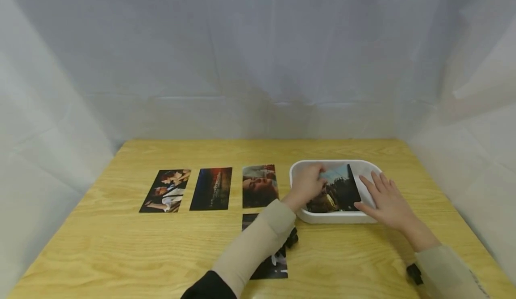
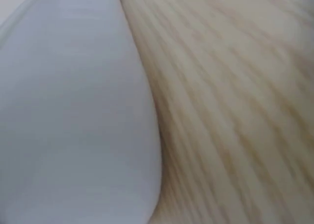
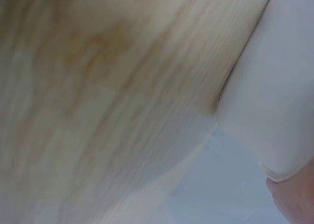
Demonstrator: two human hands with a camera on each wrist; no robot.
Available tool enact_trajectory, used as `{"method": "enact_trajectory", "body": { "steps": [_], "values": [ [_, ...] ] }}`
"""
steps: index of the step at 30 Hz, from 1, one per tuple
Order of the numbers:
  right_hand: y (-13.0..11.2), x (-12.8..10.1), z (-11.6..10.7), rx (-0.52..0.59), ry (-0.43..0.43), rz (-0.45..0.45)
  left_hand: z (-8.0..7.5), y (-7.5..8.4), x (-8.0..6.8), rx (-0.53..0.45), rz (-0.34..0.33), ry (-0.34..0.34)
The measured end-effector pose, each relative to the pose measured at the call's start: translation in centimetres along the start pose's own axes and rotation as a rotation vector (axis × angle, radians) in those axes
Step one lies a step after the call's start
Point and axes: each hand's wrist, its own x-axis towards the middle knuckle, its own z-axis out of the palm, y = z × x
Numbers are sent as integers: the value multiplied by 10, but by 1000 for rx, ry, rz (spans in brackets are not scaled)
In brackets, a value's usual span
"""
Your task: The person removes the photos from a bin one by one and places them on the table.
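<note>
In the head view, a white tray (image 1: 336, 218) with rounded corners stands at the right of the wooden table. A glossy photo (image 1: 342, 189) with a pale sky and dark shapes lies tilted inside it. My left hand (image 1: 307, 184) reaches over the tray's left rim, its curled fingers holding the photo's left side. Spread fingers of my right hand (image 1: 389, 202) extend over the right end, thumb near the photo's lower right corner. The tray's outer wall (image 2: 83, 111) fills the left of the left wrist view. A fingertip (image 3: 297, 199) shows by the tray wall (image 3: 279, 81) in the right wrist view.
Left of the tray, three photos lie in a row: people (image 1: 165, 191), a dark red-blue scene (image 1: 211, 189) and a face (image 1: 260, 187). Another dark photo (image 1: 274, 270) lies below, partly hidden by my left forearm. White sheeting (image 1: 258, 66) surrounds the table (image 1: 161, 254).
</note>
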Motion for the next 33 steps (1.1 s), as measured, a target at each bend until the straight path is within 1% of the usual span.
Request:
{"method": "enact_trajectory", "body": {
  "steps": [3,6,9,13,15,17,20,23,27,30,33],
  "values": [
    [-1,0,-2,-5,-7,1,-5,1,0,-24,-17,58],
    [-1,0,-3,2,-10,4,-14,1,0,-66,-43,75],
    [1,1,-1,7,5,1,-24,-2,0,-162,-84,49],
    [2,1,2,14,27,-3,-38,-13,-3,-335,-138,12],
    [3,1,4,22,30,-3,-46,-20,-7,-406,-173,0],
    [4,1,5,29,30,-4,-54,-27,-14,-485,-212,-12],
    [4,1,5,35,31,-5,-67,-40,-29,-609,-274,-29],
    [2,0,5,26,32,-3,-82,-54,-47,-761,-346,-48],
    [2,-1,6,16,28,-4,-102,-77,-77,-932,-454,-101],
    [2,-1,6,15,34,-7,-117,-96,-102,-999,-509,-150],
    [2,-1,7,18,38,-9,-131,-115,-130,-1021,-538,-172]
  ]
}}
